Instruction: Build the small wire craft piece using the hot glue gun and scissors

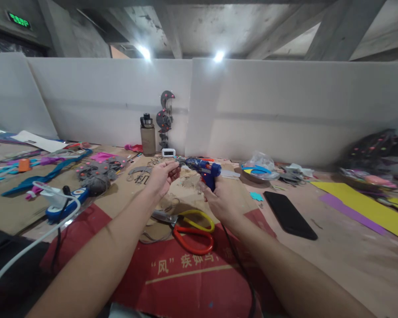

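My right hand [220, 198] is wrapped round the handle of a blue hot glue gun [209, 171], whose nozzle points left. A small light glows on its body, and a dark cord [240, 260] runs down from it. My left hand [161, 179] is closed in a pinch right by the nozzle tip; what lies between its fingertips is too small to make out. Below both hands, scissors with one yellow and one red handle [194, 240] lie partly open on a red and brown cardboard sheet [175, 282]. Thin grey cord [159, 234] lies loosely round the blades.
A bottle [148, 137] and small white clock [168, 153] stand at the back. Grey yarn [98, 185] and a blue power strip [68, 205] lie left. A black phone [289, 215], a bowl [259, 175] and yellow sheets [365, 205] lie right. A white partition [252, 101] closes off the back.
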Available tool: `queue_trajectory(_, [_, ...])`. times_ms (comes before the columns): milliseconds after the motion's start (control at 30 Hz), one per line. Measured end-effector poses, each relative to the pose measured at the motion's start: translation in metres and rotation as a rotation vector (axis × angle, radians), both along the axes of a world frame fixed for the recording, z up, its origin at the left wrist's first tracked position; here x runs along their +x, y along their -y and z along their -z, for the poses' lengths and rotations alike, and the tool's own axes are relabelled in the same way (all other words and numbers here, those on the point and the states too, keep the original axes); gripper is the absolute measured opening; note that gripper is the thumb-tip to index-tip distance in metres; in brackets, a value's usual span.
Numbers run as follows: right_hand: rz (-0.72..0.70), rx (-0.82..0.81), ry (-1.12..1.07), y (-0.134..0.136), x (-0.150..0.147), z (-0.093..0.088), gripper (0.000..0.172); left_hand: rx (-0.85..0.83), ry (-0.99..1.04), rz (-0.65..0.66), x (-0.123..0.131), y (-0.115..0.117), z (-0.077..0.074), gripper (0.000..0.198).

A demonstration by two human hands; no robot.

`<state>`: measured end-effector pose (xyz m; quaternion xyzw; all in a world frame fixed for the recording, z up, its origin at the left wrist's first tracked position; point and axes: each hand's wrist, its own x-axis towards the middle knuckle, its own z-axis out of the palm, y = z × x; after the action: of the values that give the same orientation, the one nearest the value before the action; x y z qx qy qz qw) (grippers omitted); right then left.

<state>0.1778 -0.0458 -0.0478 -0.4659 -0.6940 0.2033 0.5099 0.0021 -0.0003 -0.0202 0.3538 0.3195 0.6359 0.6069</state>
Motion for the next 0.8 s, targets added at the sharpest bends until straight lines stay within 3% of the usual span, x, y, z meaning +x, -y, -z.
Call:
queue_trajectory(433, [0.006,0.012,0.029,0.006,-0.001,-0.007,0.028,-0.019,0.018,-0.014,-0.001,-0.002,0.001,0.008])
queue_trajectory(800, [-0.036,0.061,-0.032,-0.003,0.000,0.005,0.030,0.005,0.024,-0.032,0.001,0.000,-0.002,0.005])
